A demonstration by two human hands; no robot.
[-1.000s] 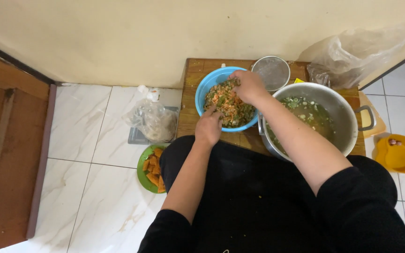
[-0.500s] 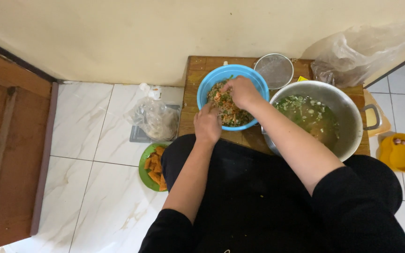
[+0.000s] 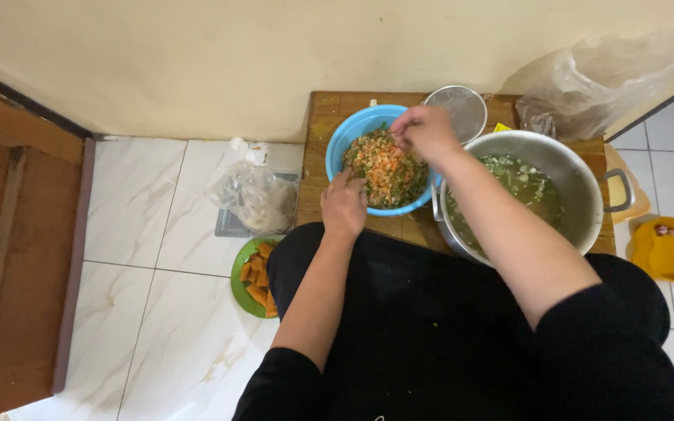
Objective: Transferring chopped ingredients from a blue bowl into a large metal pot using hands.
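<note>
A blue bowl (image 3: pixel 342 139) of chopped orange and green vegetables (image 3: pixel 384 168) stands on a low wooden table (image 3: pixel 323 117). My left hand (image 3: pixel 343 206) rests on the bowl's near rim with its fingers curled into the mix. Above the bowl's far right side, my right hand (image 3: pixel 424 131) hovers with its fingers pinched together; what it holds, if anything, is hidden. A large steel pot (image 3: pixel 579 187) of greenish soup stands to the right of the bowl, under my right forearm.
A round mesh strainer (image 3: pixel 462 105) lies behind the bowl. A crumpled plastic bag (image 3: pixel 594 78) is at the table's back right. On the tiled floor: a clear bag (image 3: pixel 255 195) on a grey slab, a green plate of orange pieces (image 3: pixel 253 279), a yellow dish (image 3: pixel 668 249).
My right hand has lifted from the middle of the vegetable mix toward the bowl's far right side. My left hand has stayed at the near rim. The camera has shifted slightly.
</note>
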